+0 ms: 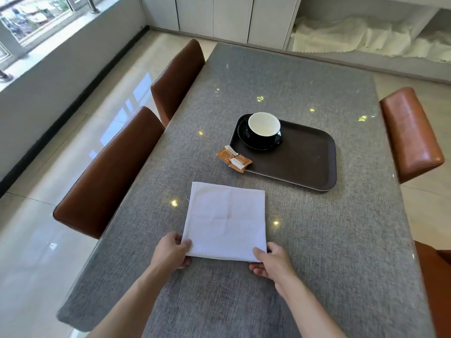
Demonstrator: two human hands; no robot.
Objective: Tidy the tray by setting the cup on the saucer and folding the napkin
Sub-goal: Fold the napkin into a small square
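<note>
A grey cloth-covered table (317,215) fills our view, brown chairs (109,172) along its left edge and one at the right. Near the middle, toward the right edge, sits the dark tray (305,164); the cup (264,129) already stands upright on the saucer (244,140) in the tray's far left corner, and two sugar packets (233,159) straddle its left rim.

The white napkin (227,220) lies flat on the table, apart from the tray's near edge and on our side of it. Our left hand (170,250) pinches its near left corner, thumb on top, and our right hand (272,262) pinches its near right corner likewise. Both hands are equally near, so the cloth stretches straight away from them. We judge the coming fold should carry the near edge forward onto the far edge, which looks roughly parallel to it.
</note>
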